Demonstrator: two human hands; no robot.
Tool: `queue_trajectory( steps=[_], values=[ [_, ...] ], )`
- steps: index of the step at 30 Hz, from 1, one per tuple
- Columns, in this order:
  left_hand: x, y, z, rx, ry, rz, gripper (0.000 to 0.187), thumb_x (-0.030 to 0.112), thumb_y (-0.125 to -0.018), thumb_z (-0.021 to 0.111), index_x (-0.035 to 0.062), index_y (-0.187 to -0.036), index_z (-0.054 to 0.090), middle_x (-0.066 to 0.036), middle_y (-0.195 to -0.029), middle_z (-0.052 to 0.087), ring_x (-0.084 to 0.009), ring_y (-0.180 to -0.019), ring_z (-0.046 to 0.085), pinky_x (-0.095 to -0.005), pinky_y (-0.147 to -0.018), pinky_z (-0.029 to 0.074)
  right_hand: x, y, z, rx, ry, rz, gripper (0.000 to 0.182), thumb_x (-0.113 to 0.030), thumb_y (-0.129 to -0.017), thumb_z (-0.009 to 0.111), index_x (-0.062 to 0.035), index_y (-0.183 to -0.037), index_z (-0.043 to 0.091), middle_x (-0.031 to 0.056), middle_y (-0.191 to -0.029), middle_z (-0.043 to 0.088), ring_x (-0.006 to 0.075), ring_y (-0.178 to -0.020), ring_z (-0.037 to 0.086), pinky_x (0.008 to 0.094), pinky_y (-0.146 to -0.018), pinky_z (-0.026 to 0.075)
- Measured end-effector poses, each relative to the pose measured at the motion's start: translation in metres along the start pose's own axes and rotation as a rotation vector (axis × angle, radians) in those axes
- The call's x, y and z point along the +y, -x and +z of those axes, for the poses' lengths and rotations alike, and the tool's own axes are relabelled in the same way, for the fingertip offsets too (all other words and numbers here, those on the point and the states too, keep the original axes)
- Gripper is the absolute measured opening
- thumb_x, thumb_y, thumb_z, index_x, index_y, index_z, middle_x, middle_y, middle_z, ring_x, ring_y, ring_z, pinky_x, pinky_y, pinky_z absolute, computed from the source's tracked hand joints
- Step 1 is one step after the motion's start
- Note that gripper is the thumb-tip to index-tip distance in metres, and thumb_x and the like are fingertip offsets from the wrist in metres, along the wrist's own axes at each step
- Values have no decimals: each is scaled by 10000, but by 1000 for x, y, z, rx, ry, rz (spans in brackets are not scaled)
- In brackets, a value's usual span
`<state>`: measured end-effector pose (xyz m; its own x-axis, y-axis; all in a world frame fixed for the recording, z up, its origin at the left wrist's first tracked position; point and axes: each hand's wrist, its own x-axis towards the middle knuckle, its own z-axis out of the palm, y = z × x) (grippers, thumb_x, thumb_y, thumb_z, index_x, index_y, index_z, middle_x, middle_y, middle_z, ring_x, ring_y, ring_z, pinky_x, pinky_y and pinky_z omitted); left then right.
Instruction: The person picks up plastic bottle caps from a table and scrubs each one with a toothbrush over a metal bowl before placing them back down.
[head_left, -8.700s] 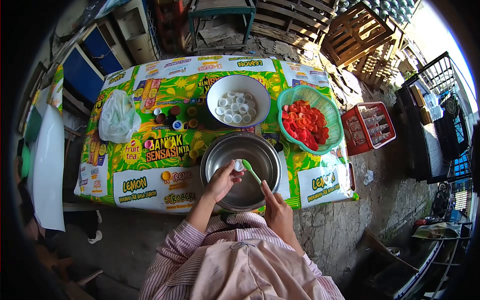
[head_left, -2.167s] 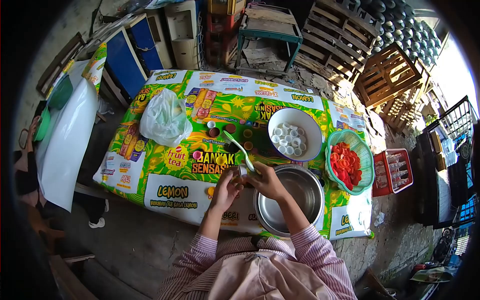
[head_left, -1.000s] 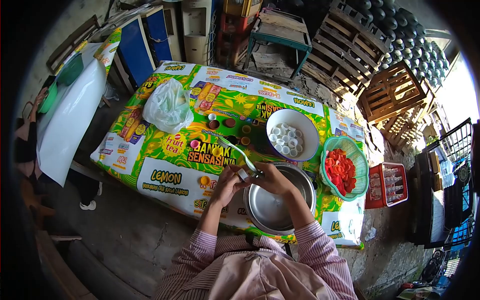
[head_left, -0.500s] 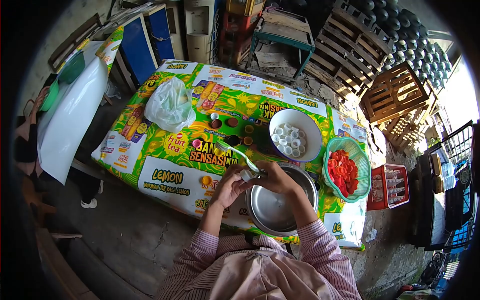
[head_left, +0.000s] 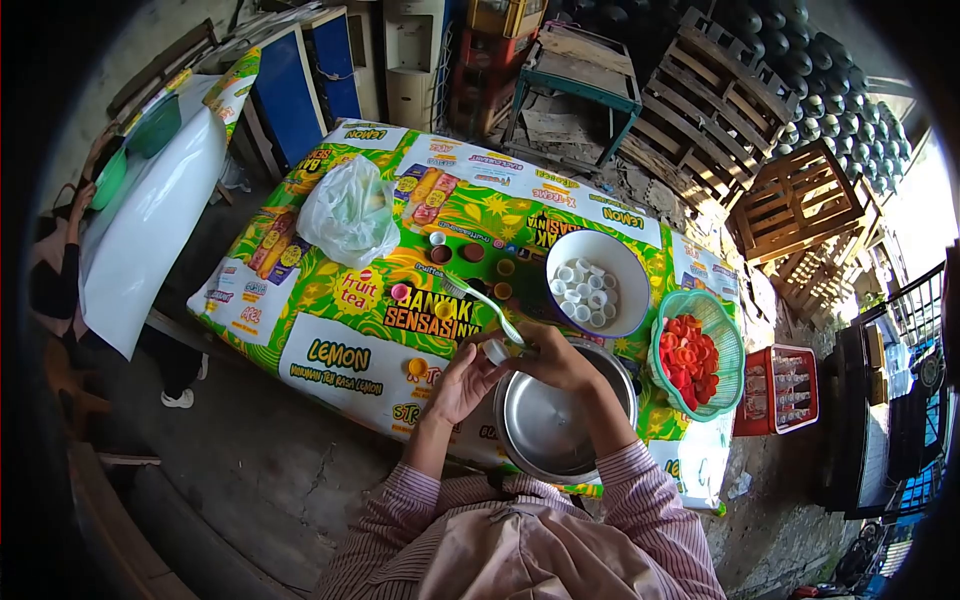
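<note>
My left hand [head_left: 463, 385] holds a small white cap [head_left: 495, 351] between its fingers, above the left rim of a steel bowl [head_left: 545, 420]. Close beside it, my right hand [head_left: 553, 358] grips a green and white toothbrush [head_left: 492, 309], its bristles pointing up and left over the table. Beyond the hands stands a white basin [head_left: 622, 270] with many white caps [head_left: 585, 291] inside. To its right, a green basket [head_left: 733, 340] holds red caps [head_left: 688, 365]. Several loose caps in brown, pink and yellow lie left of the basin, among them a pink cap [head_left: 400, 292].
A clear plastic bag [head_left: 350, 212] lies on the patterned tablecloth [head_left: 330, 365]. Right of the table is a red crate [head_left: 780, 390]. At the far left a person [head_left: 62, 270] is beside another table. Wooden pallets [head_left: 800, 200] and a small table [head_left: 580, 70] stand behind.
The view has shifted slightly. A yellow cap near the printed lettering now shows where the toothbrush was. Both hands keep their holds, with the cap tilted a little differently.
</note>
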<state>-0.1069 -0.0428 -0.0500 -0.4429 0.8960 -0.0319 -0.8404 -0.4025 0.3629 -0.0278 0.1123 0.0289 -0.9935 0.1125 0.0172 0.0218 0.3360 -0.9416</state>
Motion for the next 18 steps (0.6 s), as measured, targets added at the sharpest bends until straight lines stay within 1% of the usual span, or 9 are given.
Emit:
queue_trajectory(
  steps=[2, 3, 4, 6, 10, 12, 13, 16, 18],
  values=[
    [-1, 0, 5, 46, 139, 10, 414, 272, -949, 451, 87, -1309, 363, -102, -1261, 481, -197, -1077, 552, -360, -938, 472, -19, 2, -2, 75, 237, -190, 362, -56, -685, 691, -3, -1027, 584, 158, -1003, 605, 299, -905, 608, 367, -781, 479],
    [-8, -7, -26, -98, 314, 5, 481, 340, -962, 395, 82, -1358, 304, -120, -1334, 420, -222, -1139, 511, -380, -942, 450, -27, 8, 3, 119, 445, -287, 340, -64, -687, 678, -23, -1013, 588, 143, -1033, 587, 335, -870, 610, 388, -735, 506],
    [-4, -8, -15, 72, 258, 13, 519, 395, -967, 337, 82, -1377, 273, -127, -1363, 395, -241, -1184, 470, -390, -938, 437, -40, 12, 12, 140, 527, -292, 333, -99, -706, 667, -46, -1025, 588, 135, -1063, 579, 328, -809, 622, 391, -685, 527],
    [-1, -13, -12, -1, 343, -10, 532, 418, -966, 309, 76, -1374, 277, -128, -1383, 374, -257, -1207, 446, -397, -938, 438, -30, 4, 23, 79, 763, -111, 351, -125, -716, 655, -72, -1057, 588, 134, -1069, 578, 314, -767, 633, 380, -660, 536],
    [-1, -22, -12, 63, 381, 0, 548, 425, -959, 330, 73, -1375, 275, -123, -1381, 377, -257, -1197, 453, -416, -938, 435, -34, 8, 28, 230, 589, -158, 355, -128, -718, 650, -53, -1059, 589, 140, -1067, 579, 320, -780, 627, 380, -666, 531],
    [7, -23, -10, -239, 342, -15, 525, 413, -960, 338, 74, -1359, 299, -125, -1385, 374, -257, -1200, 448, -431, -958, 415, -26, 2, 26, 278, 515, -222, 356, -114, -711, 657, -18, -1047, 589, 142, -1024, 589, 312, -772, 628, 381, -665, 520],
    [7, -18, 0, -61, 240, 9, 481, 390, -959, 364, 85, -1331, 340, -102, -1350, 412, -223, -1151, 476, -391, -923, 431, -37, 3, 24, 234, 276, -111, 331, -100, -725, 662, 20, -1024, 586, 158, -931, 608, 300, -755, 626, 357, -667, 505],
    [-1, -13, 7, 229, -100, 157, 431, 344, -945, 421, 114, -1308, 393, -74, -1318, 443, -188, -1070, 505, -352, -901, 425, -16, -2, 14, 275, 253, -23, 293, -114, -763, 669, 30, -1005, 585, 165, -851, 622, 267, -723, 619, 335, -652, 490],
    [-6, -12, 4, 397, -781, 424, 450, 388, -936, 440, 142, -1309, 391, -53, -1304, 451, -166, -1071, 480, -374, -912, 397, -5, -3, 9, 233, -229, 132, 391, -289, -844, 654, -54, -1152, 597, 108, -965, 668, 199, -811, 613, 269, -792, 468]
  ],
)
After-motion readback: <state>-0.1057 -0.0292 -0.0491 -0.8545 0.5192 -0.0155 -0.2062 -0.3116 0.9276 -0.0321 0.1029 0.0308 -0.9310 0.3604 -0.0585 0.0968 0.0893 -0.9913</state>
